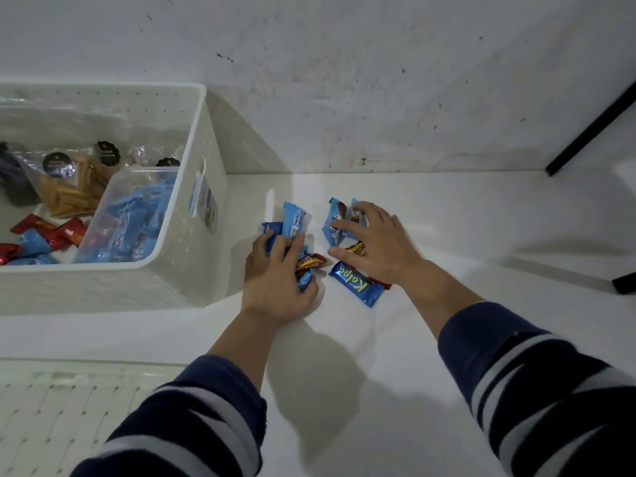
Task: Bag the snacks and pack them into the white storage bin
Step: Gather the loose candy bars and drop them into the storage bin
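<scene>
Several small wrapped snacks lie on the white surface right of the white storage bin (192, 235). My left hand (275, 280) grips a bunch of them: light blue packets (293, 223) stick up past its fingers and a red-yellow bar (309, 262) lies under them. My right hand (375, 246) rests with spread fingers on light blue packets (333, 222) and a red-yellow bar (358, 248). A dark blue Kalpa bar (356, 283) lies free between my hands. The bin holds a clear bag of blue snacks (130, 222), bagged crackers (74, 191) and loose red and blue wrappers.
A white wall stands close behind the surface. A black bar (592, 129) slants down at the right, with a black foot (624, 284) below it. A white perforated panel (51, 414) lies at the lower left.
</scene>
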The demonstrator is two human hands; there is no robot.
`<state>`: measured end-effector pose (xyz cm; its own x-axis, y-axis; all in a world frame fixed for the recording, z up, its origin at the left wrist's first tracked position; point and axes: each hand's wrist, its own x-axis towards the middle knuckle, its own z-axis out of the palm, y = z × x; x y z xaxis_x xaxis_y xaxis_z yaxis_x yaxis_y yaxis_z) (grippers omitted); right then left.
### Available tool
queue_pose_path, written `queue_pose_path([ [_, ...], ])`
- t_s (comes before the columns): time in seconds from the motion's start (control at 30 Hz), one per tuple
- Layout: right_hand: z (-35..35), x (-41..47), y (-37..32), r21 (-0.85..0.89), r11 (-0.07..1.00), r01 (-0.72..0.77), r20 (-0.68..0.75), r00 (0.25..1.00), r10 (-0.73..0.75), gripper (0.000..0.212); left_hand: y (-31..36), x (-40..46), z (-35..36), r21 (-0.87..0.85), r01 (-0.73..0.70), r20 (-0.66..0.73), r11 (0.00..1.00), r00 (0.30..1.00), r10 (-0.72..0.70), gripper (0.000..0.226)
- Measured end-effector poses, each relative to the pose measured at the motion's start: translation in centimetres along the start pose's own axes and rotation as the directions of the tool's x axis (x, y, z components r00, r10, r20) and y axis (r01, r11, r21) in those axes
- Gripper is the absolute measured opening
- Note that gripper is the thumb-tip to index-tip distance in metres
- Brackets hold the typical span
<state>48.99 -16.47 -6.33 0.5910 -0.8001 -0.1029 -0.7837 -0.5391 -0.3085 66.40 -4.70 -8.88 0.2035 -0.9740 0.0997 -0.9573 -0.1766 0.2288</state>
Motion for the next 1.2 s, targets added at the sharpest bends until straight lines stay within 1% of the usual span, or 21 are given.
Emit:
queue_pose_path([
  [0.07,-0.3,-1.1,0.1,-0.020,1.000,0.006,0.055,0.998,-0.005,0.094,0.1,-0.7,-0.3,0.027,-0.008,-0.012,1.000,1.000,0.009,0.074],
  [0.1,-0.2,-1.7,0.2,-0.054,0.998,0.021,0.082,0.996,-0.016,0.099,0.2,-1.0,-0.3,0.034,-0.014,-0.025,0.999,1.000,0.015,0.073],
  [0.17,0.6,-2.9,0.5,-0.143,0.987,0.069,0.108,0.993,-0.053,0.103,0.3,-1.6,-0.4,0.045,-0.015,-0.044,0.999,0.999,0.017,0.073],
  [0.27,1.9,-4.4,0.7,-0.220,0.972,0.088,0.049,0.996,-0.079,0.103,0.4,-2.0,-0.3,0.053,0.010,-0.063,0.999,0.998,-0.006,0.072],
  [0.4,2.8,-5.2,0.5,-0.238,0.969,0.063,-0.112,0.989,-0.092,0.089,0.4,-2.0,0.0,-0.018,0.039,-0.099,0.999,0.994,-0.041,0.063],
  [0.47,3.3,-5.5,0.3,-0.227,0.972,0.059,-0.214,0.971,-0.109,0.076,0.4,-2.0,0.1,-0.024,0.029,-0.083,0.999,0.996,-0.031,0.061],
  [0.53,3.6,-5.7,0.1,-0.222,0.973,0.058,-0.286,0.950,-0.121,0.066,0.3,-2.2,0.1,-0.047,0.036,-0.070,0.998,0.997,-0.040,0.061],
  [0.63,3.6,-5.7,0.0,-0.208,0.977,0.049,-0.327,0.938,-0.117,0.058,0.2,-2.4,0.3,-0.127,0.063,-0.068,0.990,0.995,-0.072,0.053],
  [0.73,3.7,-5.8,-0.1,-0.175,0.983,0.053,-0.335,0.936,-0.110,0.051,0.0,-2.3,0.4,-0.160,0.077,-0.091,0.984,0.992,-0.092,0.042],
  [0.87,3.8,-6.1,-0.3,-0.133,0.988,0.075,-0.366,0.923,-0.119,0.041,-0.4,-2.9,0.2,-0.188,0.038,-0.229,0.981,0.970,-0.082,0.030],
  [1.03,3.9,-6.7,-0.5,-0.057,0.990,0.132,-0.434,0.889,-0.144,0.023,0.0,-4.4,-0.1,-0.182,0.010,-0.350,0.983,0.934,-0.074,0.034],
  [1.13,3.9,-7.3,-0.7,-0.011,0.988,0.157,-0.487,0.862,-0.142,0.018,0.0,-4.8,-0.2,-0.205,-0.008,-0.394,0.979,0.916,-0.075,0.029],
  [1.2,3.9,-7.9,-0.8,0.013,0.985,0.173,-0.510,0.848,-0.143,0.016,0.0,-5.1,-0.3,-0.274,-0.022,-0.402,0.961,0.911,-0.094,0.025],
])
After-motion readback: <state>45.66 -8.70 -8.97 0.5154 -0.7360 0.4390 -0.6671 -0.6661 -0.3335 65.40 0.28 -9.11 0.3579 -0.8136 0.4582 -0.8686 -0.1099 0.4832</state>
